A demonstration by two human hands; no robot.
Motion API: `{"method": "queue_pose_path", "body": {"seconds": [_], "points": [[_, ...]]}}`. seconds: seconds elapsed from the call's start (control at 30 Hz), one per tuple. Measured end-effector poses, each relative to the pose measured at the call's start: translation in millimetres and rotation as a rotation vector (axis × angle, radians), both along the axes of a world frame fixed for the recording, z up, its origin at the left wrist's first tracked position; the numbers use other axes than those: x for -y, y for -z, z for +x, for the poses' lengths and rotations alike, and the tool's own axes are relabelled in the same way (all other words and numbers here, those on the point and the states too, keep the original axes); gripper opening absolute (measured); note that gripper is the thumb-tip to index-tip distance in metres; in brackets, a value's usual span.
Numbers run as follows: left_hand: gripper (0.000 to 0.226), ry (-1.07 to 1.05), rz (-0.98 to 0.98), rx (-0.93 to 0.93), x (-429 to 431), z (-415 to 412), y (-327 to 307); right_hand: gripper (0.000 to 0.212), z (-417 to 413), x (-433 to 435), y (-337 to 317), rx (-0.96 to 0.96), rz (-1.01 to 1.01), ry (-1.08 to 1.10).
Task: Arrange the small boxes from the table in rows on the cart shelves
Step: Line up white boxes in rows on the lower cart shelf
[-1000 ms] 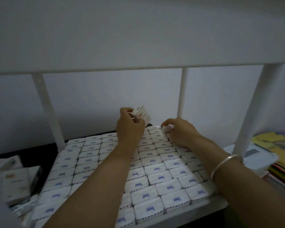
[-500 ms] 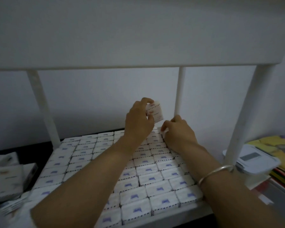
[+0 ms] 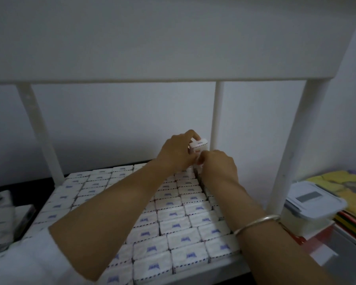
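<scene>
Both hands, left and right, pinch one small box above the shelf's far rows of boxes.

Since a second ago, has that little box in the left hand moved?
Yes. The small box in the left hand has moved rightward, nearer the white rear post, where the right hand meets it.

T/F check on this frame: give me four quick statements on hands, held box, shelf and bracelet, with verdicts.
1. The left hand holds a small box above the rows. True.
2. The shelf is bare. False: rows of boxes cover it.
3. The bracelet is on the right wrist. True.
4. The right hand rests near the front edge. False: it is at the back corner, under the held box.
</scene>
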State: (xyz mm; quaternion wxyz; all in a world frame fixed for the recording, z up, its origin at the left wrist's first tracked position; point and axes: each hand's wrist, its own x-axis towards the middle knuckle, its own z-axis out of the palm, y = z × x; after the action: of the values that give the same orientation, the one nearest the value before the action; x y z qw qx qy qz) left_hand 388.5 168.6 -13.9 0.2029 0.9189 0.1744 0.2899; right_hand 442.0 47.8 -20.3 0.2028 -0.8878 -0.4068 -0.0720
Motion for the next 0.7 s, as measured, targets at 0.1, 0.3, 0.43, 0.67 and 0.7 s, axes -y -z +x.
{"method": "queue_pose_path", "body": {"seconds": [0.1,0.3,0.43,0.67,0.7], "points": [[0.032,-0.002,-0.146,-0.061,-7,-6,-1,0.027,1,2,1,-0.092,0.069,0.002],[0.028,0.04,-0.138,-0.19,-13,-8,-9,0.033,1,4,4,-0.181,0.258,0.058],[0.024,0.054,-0.092,-0.343,-11,0,-9,0.022,1,4,2,-0.094,0.251,0.154],[0.041,-0.029,0.079,-0.342,-9,5,2,0.02,-1,9,-1,-0.116,0.2,0.208],[0.045,-0.037,0.083,-0.337,-10,4,3,0.02,0,9,-1,-0.132,0.207,0.204]]}}
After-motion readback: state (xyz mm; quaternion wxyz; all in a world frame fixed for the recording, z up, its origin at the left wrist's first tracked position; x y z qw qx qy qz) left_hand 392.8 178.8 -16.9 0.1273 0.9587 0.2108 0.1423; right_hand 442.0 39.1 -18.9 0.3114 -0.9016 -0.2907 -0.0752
